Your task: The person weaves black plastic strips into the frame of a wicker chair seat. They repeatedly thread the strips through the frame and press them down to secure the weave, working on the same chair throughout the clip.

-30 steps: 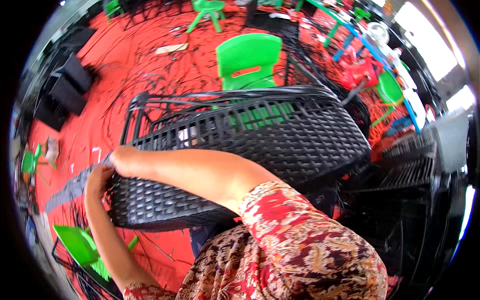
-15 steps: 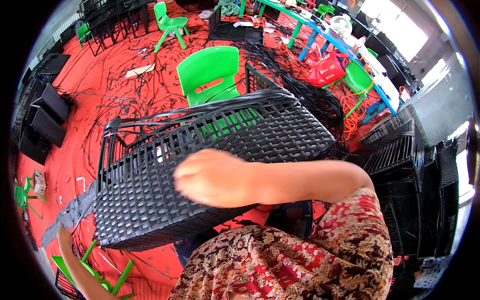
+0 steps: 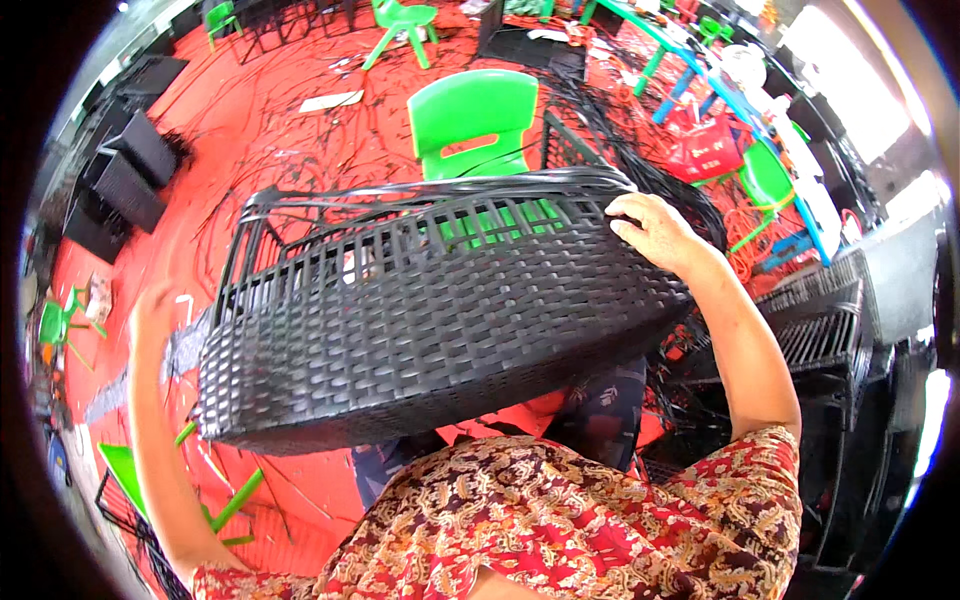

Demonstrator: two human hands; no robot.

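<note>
On my feed: black woven frame (image 3: 450, 315) lies close in, long axis left to right. Hands well apart: right hand (image 3: 655, 232) nearer, touching its far right corner; left hand (image 3: 152, 308) blurred, off its left end; grips I can't tell. Green chair (image 3: 475, 112) beyond.

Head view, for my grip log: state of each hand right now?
Left hand: blurred, open or closed cannot be told.
Right hand: on the black woven frame, grip unclear.

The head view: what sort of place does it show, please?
Probably a weaving workshop, perhaps for furniture: a partly woven black piece is in front, loose black strips lie across the red floor, and other black pieces stand at the left.
</note>
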